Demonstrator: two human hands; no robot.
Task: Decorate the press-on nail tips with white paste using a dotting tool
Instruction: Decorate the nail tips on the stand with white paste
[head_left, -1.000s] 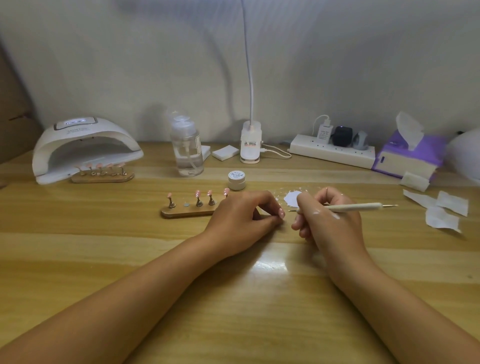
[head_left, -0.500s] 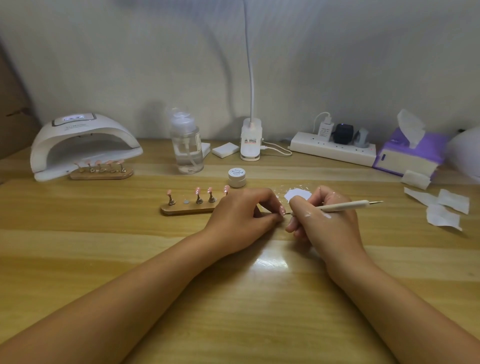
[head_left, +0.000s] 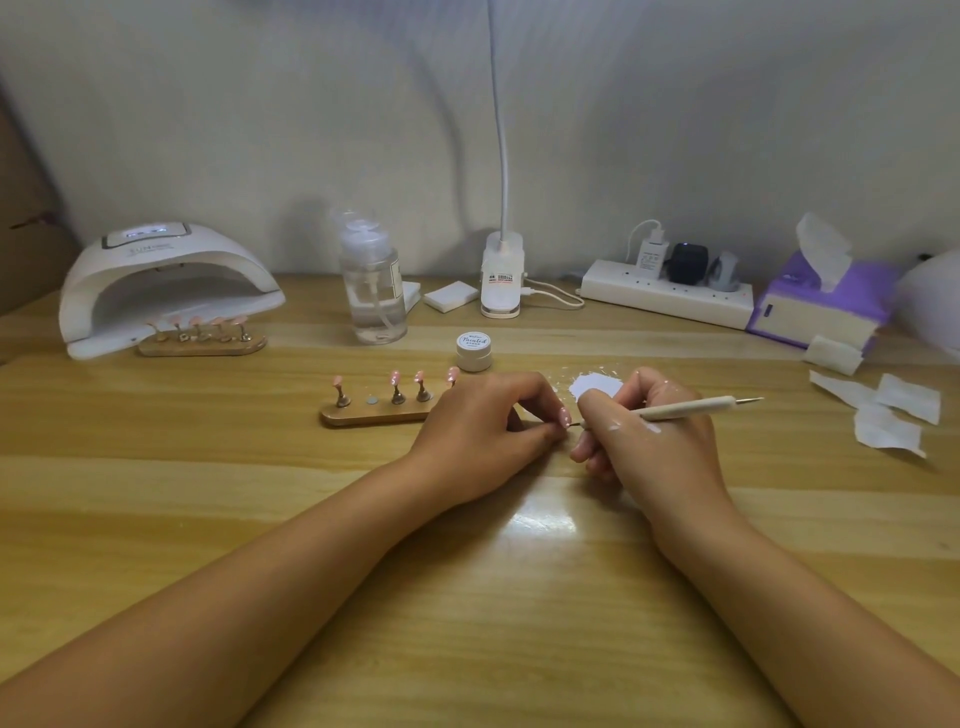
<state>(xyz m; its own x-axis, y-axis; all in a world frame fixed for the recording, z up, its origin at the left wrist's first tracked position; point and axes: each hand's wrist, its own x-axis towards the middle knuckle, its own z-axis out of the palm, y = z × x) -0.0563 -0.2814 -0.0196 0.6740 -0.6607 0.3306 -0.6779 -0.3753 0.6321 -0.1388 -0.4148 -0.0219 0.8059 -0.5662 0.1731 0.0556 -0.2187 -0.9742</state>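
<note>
left hand (head_left: 483, 421) pinches one nail tip (head_left: 564, 415), right hand (head_left: 649, 441) grips one dotting tool (head_left: 691, 406); four tips (head_left: 395, 378) on near stand (head_left: 374, 415).

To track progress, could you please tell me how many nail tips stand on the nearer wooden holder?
4 nail tips on the holder: one at its left end, two past an empty spot, one at the right by the left hand, which may hide more.
</note>
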